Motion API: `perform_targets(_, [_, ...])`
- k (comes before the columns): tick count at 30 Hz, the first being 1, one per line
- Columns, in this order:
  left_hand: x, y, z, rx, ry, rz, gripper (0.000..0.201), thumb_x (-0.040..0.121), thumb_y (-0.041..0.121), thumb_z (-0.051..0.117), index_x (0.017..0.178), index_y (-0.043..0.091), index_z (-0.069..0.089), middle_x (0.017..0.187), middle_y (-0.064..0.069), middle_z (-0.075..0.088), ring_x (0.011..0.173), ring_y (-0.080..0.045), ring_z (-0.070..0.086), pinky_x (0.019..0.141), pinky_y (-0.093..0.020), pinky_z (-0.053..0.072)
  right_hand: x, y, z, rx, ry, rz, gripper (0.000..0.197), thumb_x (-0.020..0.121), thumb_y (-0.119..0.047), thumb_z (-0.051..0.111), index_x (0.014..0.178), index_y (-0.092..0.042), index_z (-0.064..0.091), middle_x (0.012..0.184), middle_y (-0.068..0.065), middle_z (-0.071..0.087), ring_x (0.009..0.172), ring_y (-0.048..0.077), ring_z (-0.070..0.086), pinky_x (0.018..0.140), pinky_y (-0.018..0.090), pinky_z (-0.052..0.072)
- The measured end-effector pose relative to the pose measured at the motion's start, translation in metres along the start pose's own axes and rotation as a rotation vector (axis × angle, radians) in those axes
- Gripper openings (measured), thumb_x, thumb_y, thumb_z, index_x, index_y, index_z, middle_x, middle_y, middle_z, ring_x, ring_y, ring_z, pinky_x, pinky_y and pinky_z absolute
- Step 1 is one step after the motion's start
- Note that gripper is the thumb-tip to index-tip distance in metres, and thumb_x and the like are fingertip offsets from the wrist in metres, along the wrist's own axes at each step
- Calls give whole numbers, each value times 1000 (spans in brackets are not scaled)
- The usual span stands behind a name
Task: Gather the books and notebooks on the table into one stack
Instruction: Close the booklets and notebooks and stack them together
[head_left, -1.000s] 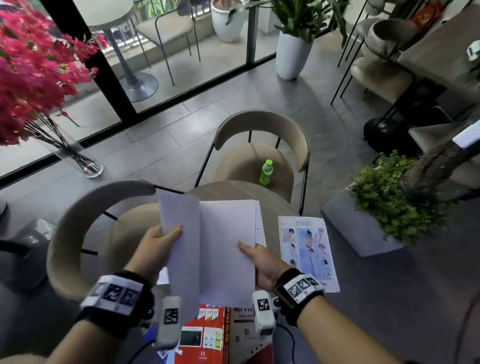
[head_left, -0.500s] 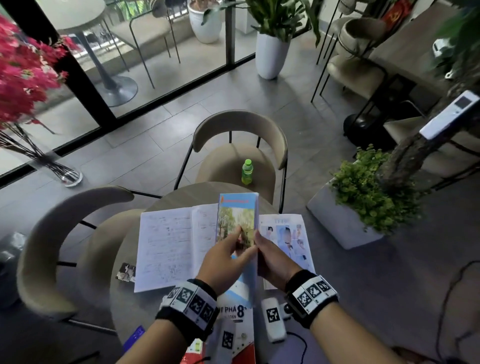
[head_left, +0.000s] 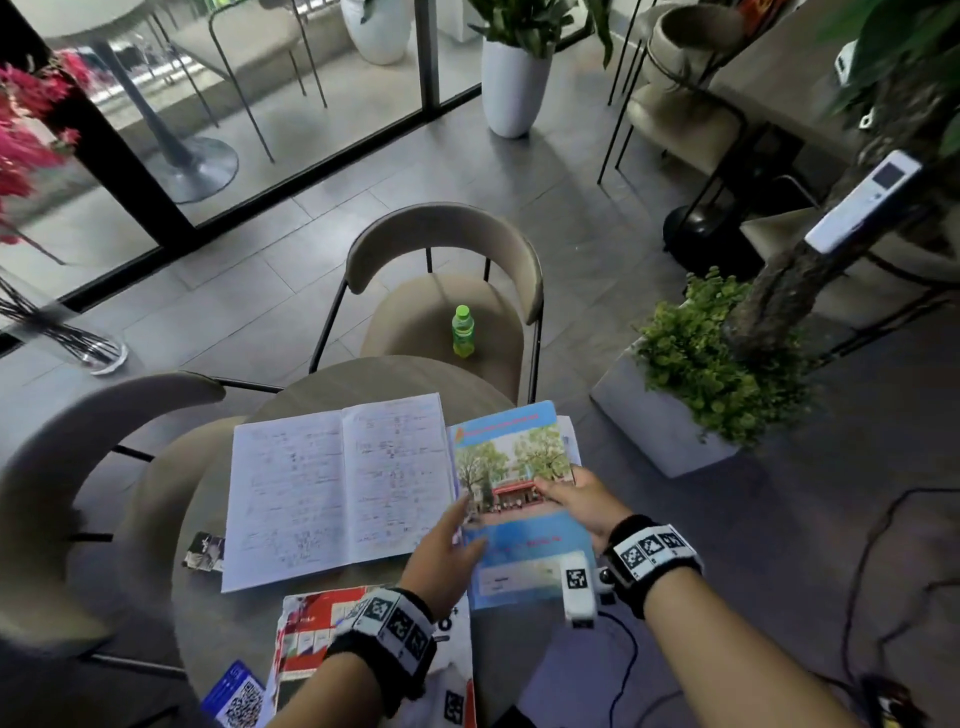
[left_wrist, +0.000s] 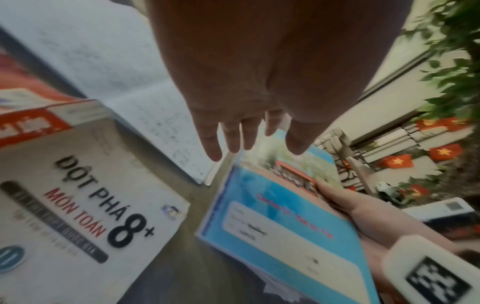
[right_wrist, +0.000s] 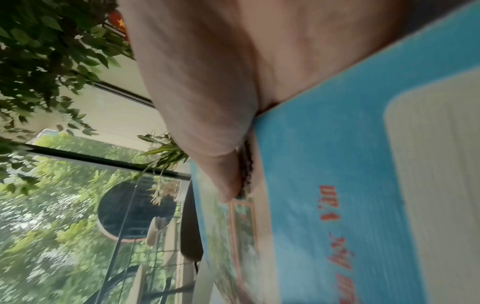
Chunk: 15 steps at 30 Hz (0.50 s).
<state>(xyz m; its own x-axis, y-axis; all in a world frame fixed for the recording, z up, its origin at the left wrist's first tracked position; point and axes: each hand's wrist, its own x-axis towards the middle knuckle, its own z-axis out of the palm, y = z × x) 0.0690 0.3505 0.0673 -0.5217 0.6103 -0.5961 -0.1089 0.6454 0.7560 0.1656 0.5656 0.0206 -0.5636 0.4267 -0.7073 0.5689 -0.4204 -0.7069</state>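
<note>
A closed blue notebook (head_left: 519, 519) with a tree photo on its cover lies cover-up at the table's right side, over a white printed sheet (head_left: 570, 431). My right hand (head_left: 576, 504) grips its right edge, thumb (left_wrist: 337, 197) on the cover. My left hand (head_left: 452, 540) is open with straight fingers (left_wrist: 233, 142) at the notebook's left edge. In the right wrist view, the right hand (right_wrist: 207, 102) lies along the blue notebook (right_wrist: 337, 164). An open handwritten notebook (head_left: 337, 488) lies left of it. A red-and-white "8+" book (left_wrist: 85, 205) lies nearest me.
The table (head_left: 374, 379) is small and round, with chairs on its far and left sides. A green bottle (head_left: 462, 332) stands on the far chair seat. A planter (head_left: 691, 384) is on the floor at right. A photo card (head_left: 205, 551) and a QR card (head_left: 239, 696) lie on the table.
The notebook I held open a second ago is closed. It went from upright to lying cover-up at the right. My left hand has let go of it.
</note>
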Motion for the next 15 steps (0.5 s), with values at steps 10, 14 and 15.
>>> perform_targets(10, [17, -45, 14, -101, 62, -204, 42, 96, 11, 62, 137, 8, 54, 135, -13, 61, 111, -17, 60, 92, -27, 44, 44, 28, -57, -358, 284, 49, 15, 91, -24, 74, 103, -15, 71, 107, 8, 77, 102, 28, 72, 93, 40, 57])
perform_targets(14, [8, -61, 16, -96, 62, -220, 26, 96, 9, 61, 121, 13, 65, 117, -4, 71, 111, -17, 66, 89, -20, 51, 54, 40, -48, -394, 365, 87, 35, 84, -23, 79, 113, -13, 64, 106, 4, 72, 99, 25, 69, 86, 35, 56])
perform_targets(15, [5, -63, 14, -91, 73, -207, 23, 96, 8, 61, 117, 17, 66, 114, -2, 71, 110, -16, 67, 85, -15, 50, 56, 43, -44, -366, 368, 78, 41, 83, -19, 80, 119, -14, 62, 109, 4, 72, 99, 24, 68, 86, 34, 55])
